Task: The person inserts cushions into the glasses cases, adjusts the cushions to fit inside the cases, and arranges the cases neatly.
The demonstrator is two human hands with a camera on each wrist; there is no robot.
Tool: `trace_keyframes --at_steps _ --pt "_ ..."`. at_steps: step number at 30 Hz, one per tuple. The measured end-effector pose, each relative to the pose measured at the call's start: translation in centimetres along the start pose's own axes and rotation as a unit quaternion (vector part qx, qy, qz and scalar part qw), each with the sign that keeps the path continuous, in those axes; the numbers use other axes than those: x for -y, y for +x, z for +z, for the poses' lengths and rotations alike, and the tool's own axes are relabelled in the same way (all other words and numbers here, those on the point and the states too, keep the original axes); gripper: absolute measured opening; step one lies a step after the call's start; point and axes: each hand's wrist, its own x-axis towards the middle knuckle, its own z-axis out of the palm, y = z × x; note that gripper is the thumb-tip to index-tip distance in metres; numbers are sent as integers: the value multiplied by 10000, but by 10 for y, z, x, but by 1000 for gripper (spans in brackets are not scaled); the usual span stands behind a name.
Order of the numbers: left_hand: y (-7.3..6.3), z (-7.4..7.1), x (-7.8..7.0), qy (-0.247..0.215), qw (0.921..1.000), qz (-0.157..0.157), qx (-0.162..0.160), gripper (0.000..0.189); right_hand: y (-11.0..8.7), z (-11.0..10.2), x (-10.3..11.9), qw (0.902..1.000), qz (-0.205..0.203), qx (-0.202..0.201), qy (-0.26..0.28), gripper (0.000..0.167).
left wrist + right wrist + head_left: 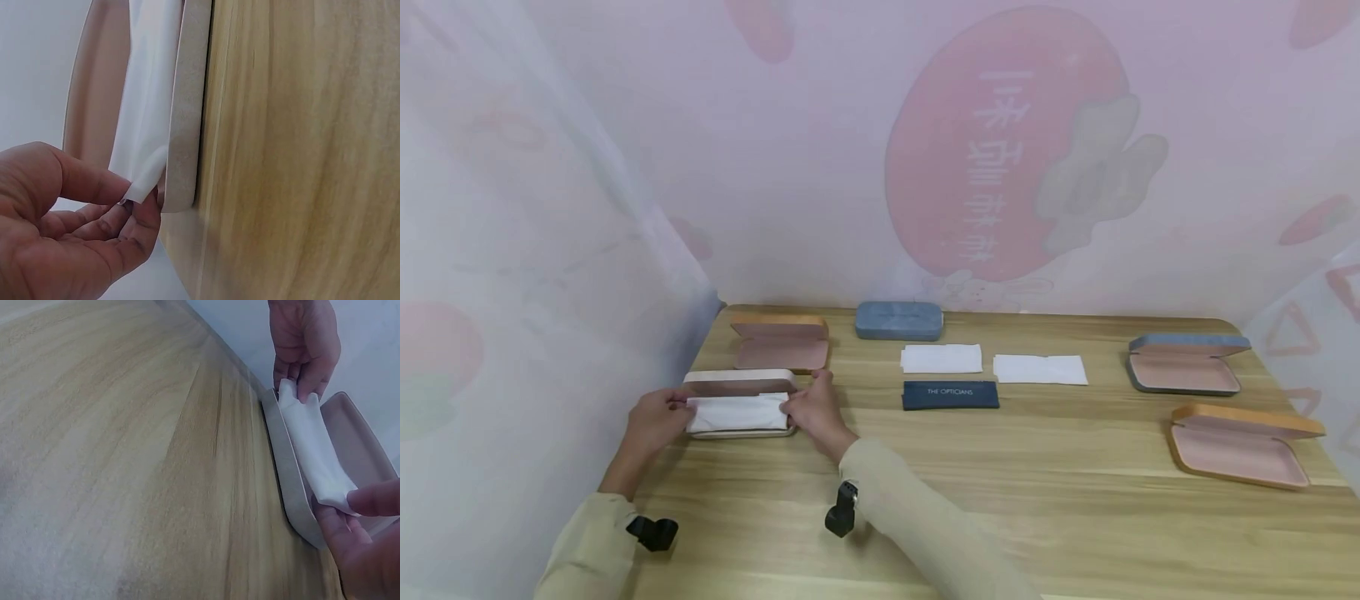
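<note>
A folded white cloth (737, 413) spans the opening of a cream glasses case (741, 434), whose lid stands raised at the back. My left hand (658, 421) pinches the cloth's left end between thumb and fingers; the left wrist view shows the cloth edge curling in that grip. At the other end, my right hand (820, 414) pinches the cloth's right corner, thumb on top in the right wrist view. The case's pinkish lining (356, 437) shows behind the cloth, which hides most of the case's bottom.
Behind is an open orange case (781, 353). A closed blue case (898, 322), white cloths (942, 359) and a dark cloth (951, 395) lettered "THE OPTICIANS" lie mid-table. At right stand an open blue case (1184, 372) and another orange case (1240, 454). A wall panel borders the left.
</note>
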Motion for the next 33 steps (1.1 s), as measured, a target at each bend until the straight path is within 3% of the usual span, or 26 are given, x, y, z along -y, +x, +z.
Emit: trace_keyframes --at_steps 6,18,22,27,33 --pt "3 2 1 102 9999 121 -14 39 -2 -1 4 9996 -97 20 -257 74" --pt "-3 -2 -1 187 9990 305 262 37 -5 -13 15 9957 208 135 -890 73" --pt "-4 -4 -1 169 9982 420 395 38 -4 -17 16 9952 256 138 -934 73" --pt "-4 -6 -5 174 9984 262 471 43 -5 -19 17 9966 305 115 -762 75" --pt "-9 -12 -6 91 9997 128 181 42 -3 -22 11 9980 436 202 -413 62"
